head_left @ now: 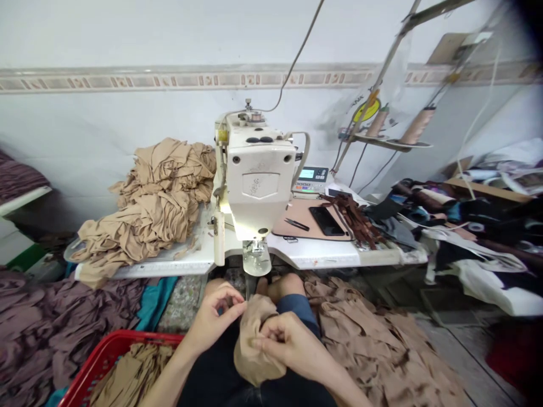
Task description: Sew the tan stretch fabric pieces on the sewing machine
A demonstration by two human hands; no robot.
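A small tan piece of cloth hangs bunched over my lap, below the front of the sewing machine. My right hand pinches it between thumb and fingers on its right side. On the other side, my left hand has thumb and forefinger closed together at the cloth's upper left edge. Whatever lies between those fingertips is too small to make out. The machine's needle area and rounded metal bed are lit, just above and beyond my hands.
Tan cloth is heaped on the table's left side. Scissors-like snips and a phone lie right of the machine. A red basket stands lower left; more tan cloth lies lower right. Thread cones stand on a rack.
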